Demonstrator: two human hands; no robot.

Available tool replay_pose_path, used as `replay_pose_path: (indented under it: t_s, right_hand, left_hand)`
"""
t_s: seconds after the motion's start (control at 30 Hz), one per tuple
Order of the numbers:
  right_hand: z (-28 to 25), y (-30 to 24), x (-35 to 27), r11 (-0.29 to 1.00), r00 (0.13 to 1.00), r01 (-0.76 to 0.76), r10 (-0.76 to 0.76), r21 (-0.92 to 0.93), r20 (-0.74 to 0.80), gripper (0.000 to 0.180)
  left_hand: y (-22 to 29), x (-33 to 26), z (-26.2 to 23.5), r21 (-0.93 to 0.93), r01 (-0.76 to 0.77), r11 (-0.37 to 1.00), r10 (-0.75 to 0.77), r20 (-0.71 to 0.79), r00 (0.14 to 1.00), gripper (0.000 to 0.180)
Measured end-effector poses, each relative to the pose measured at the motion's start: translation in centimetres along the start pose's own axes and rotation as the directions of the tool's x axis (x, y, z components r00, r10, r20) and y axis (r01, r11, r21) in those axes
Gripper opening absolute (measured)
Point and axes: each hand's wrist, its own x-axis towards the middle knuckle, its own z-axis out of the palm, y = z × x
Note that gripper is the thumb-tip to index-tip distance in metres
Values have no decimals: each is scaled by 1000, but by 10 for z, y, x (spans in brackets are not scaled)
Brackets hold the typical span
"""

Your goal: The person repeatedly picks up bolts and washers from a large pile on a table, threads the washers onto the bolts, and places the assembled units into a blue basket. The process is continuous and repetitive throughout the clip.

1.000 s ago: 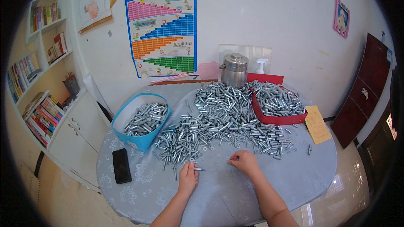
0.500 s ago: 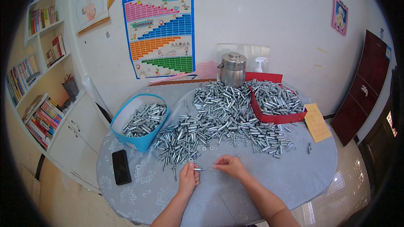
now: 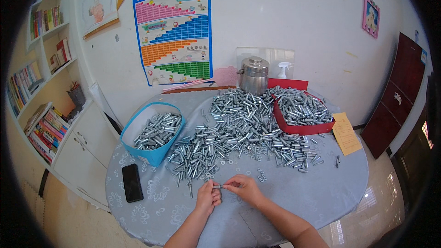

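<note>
My left hand point(image 3: 209, 196) is closed round a small silver metal bolt point(image 3: 217, 186), which lies almost level and points right. At the bolt's free end, the thumb and fingers of my right hand point(image 3: 245, 188) are pinched together. Whether a small washer or nut is between those fingertips is hidden. Just beyond both hands spreads a big heap of similar sleeved bolts point(image 3: 239, 126). Loose washers and nuts point(image 3: 262, 175) lie along its near edge, and a single bolt point(image 3: 190, 190) rests left of my left hand.
A blue-rimmed fabric bin point(image 3: 158, 154) full of bolts stands left, a red box point(image 3: 301, 129) of bolts right. Behind the heap are a steel pot point(image 3: 254, 77) and a spray bottle point(image 3: 283, 70). A black phone point(image 3: 132, 183) and yellow paper point(image 3: 347, 134) lie on the grey tablecloth point(image 3: 294, 197).
My right hand has moved left, and its fingertips now meet the bolt's end. My left hand stays nearly in place, still holding the bolt.
</note>
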Motion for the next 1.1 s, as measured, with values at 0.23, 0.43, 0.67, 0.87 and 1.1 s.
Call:
replay_pose_path:
  t_s: [0.23,0.43,0.67,0.87,1.1]
  right_hand:
    - [4,-9,-2,996,995,81,-83,-42,-63,15]
    - [8,-5,-3,993,999,16,-11,120,-37,14]
    - [8,5,-3,958,994,2,30,287,-107,11]
    - [1,8,3,945,980,-34,95,326,-175,11]
    - [-26,30,45,907,971,81,-166,-414,-173,13]
  left_hand:
    - [-1,-2,5,-38,-43,998,43,5,999,28]
    - [-2,-4,6,-1,-68,998,68,52,996,28]
    - [0,-6,10,-10,-72,997,73,173,982,25]
    - [2,-5,9,110,-158,981,142,144,979,17]
    - [0,2,-1,48,-172,984,169,71,983,17]
